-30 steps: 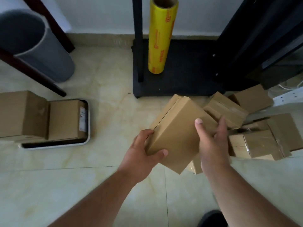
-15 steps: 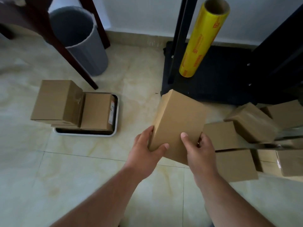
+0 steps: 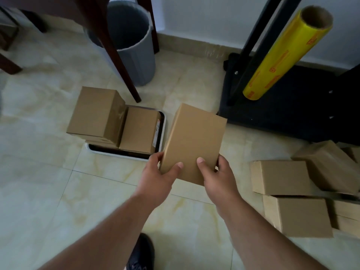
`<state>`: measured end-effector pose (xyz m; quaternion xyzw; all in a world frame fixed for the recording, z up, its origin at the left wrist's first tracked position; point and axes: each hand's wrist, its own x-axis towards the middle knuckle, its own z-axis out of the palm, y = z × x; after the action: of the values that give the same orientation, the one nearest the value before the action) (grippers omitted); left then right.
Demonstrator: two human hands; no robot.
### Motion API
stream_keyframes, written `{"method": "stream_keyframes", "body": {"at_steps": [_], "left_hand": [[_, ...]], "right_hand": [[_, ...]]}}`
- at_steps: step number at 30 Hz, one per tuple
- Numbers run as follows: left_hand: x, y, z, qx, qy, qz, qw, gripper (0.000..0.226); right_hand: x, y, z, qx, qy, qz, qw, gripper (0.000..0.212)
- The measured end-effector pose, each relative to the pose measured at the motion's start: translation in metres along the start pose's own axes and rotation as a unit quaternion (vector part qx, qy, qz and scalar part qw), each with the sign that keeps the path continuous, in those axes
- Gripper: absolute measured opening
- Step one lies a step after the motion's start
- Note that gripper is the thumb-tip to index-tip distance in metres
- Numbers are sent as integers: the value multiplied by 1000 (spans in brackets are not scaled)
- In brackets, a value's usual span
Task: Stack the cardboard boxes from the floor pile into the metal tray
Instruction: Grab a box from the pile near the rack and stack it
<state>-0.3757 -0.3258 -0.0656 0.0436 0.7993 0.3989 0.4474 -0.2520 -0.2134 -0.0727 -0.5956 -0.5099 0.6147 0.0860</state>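
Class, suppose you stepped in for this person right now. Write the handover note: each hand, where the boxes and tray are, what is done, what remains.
Left hand and right hand: both keep a grip on the near end of one cardboard box, held in the air just right of the metal tray.
Done: the tray holds a taller stack of boxes on its left and a lower box beside it.
Left: set the held box down in the tray, then fetch the floor pile at right, several boxes.

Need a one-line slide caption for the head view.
Both hands, left and right, hold a cardboard box above the floor beside the metal tray, which already holds stacked boxes.
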Motion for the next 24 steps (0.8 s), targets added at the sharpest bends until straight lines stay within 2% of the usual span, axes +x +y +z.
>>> {"method": "stream_keyframes", "body": {"at_steps": [4,10,17,24], "left_hand": [[14,-4,-26,-30,25,-17,999,52],[52,-21,-68,-88,47,-39,994,53],[92,-36,-97,-123,54,-67,989,40],[113,-53,-108,-107,52,-86,989,60]], "right_hand": [[10,-6,34,-16,-14,-4,1000,40],[37,-9,99,-58,-35,-26,997,39],[66,-7,147,-101,-52,-36,993,45],[82,6,173,-129,-60,-25,990,42]]}}
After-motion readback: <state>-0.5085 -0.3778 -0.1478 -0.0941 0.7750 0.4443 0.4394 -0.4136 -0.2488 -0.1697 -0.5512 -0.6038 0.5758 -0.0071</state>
